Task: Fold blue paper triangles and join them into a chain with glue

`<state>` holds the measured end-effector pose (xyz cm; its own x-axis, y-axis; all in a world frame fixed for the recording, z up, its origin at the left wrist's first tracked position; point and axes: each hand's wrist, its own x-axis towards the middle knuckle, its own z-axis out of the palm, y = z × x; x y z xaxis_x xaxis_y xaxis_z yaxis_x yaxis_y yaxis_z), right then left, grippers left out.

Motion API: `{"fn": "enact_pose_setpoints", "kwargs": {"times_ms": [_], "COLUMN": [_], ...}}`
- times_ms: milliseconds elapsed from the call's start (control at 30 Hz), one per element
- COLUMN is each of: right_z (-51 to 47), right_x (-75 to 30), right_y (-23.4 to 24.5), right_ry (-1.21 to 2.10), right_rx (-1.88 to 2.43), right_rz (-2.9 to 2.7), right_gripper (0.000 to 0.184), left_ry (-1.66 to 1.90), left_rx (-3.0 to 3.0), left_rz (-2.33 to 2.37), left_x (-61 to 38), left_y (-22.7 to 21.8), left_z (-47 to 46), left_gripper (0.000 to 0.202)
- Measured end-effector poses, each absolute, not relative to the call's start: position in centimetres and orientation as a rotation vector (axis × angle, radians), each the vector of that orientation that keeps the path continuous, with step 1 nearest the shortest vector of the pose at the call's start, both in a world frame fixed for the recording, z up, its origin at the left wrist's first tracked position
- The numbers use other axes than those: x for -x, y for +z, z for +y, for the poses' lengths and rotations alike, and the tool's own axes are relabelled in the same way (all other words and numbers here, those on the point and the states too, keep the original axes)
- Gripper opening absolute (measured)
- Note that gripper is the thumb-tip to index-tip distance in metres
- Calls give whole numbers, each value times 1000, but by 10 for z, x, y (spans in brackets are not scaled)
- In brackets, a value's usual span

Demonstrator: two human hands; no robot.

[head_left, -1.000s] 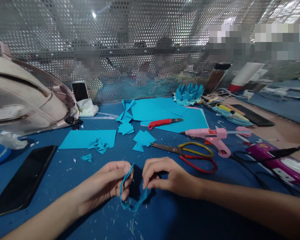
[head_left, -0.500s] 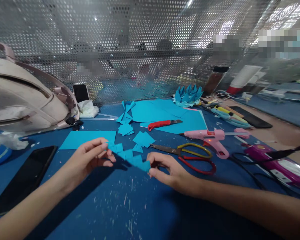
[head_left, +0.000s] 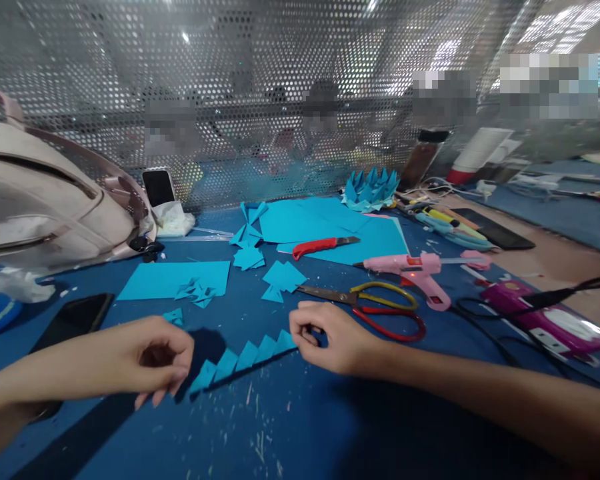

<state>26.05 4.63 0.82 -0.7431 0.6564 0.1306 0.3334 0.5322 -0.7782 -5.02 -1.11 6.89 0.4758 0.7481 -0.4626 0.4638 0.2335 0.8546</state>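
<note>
A zigzag strip of folded blue paper triangles (head_left: 247,355) slants across the blue tabletop. At its right end my right hand (head_left: 327,337) is closed in a pinch, the tips partly hidden. Just left of the strip's free end hovers my left hand (head_left: 165,360), palm down, fingers loosely curled, with nothing visible in them. Beyond that hand lie a small folded blue piece (head_left: 174,317) and a cluster of folded pieces (head_left: 197,291) on a blue paper sheet (head_left: 153,280). More folded pieces (head_left: 283,279) rest near the scissors (head_left: 330,295).
A red-handled knife (head_left: 315,248) lies on blue sheets (head_left: 310,220). To the right are a pink glue gun (head_left: 405,265) and a magenta device (head_left: 540,320) with cables. A folded paper crown (head_left: 370,190) stands behind. A phone (head_left: 75,320) and bag (head_left: 45,193) are left.
My left hand has let go of the strip and moved down and left. The strip's left end has dropped toward the table. My right hand stays at the other end.
</note>
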Motion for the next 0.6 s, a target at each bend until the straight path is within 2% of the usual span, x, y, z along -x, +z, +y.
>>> {"fn": "enact_pose_setpoints", "kwargs": {"times_ms": [67, 200, 267, 400, 600], "right_z": [45, 41, 41, 42, 42], "right_x": [-260, -259, -258, -259, -261], "right_y": [9, 13, 14, 15, 13], "right_ry": [1002, 758, 704, 689, 689], "right_rx": [776, 719, 721, 691, 689], "right_rz": [-2444, -2653, -2694, -2682, -2654], "right_gripper": [20, 19, 21, 30, 33], "left_ry": [121, 438, 450, 376, 233], "left_rx": [-1573, -1996, -2095, -2070, -2012], "left_rz": [1209, 1553, 1663, 1679, 1614], "left_x": [60, 90, 103, 111, 105], "left_y": [69, 62, 56, 46, 35], "left_z": [-5, 15, 21, 26, 34], "left_gripper": [17, 10, 12, 12, 7]}}
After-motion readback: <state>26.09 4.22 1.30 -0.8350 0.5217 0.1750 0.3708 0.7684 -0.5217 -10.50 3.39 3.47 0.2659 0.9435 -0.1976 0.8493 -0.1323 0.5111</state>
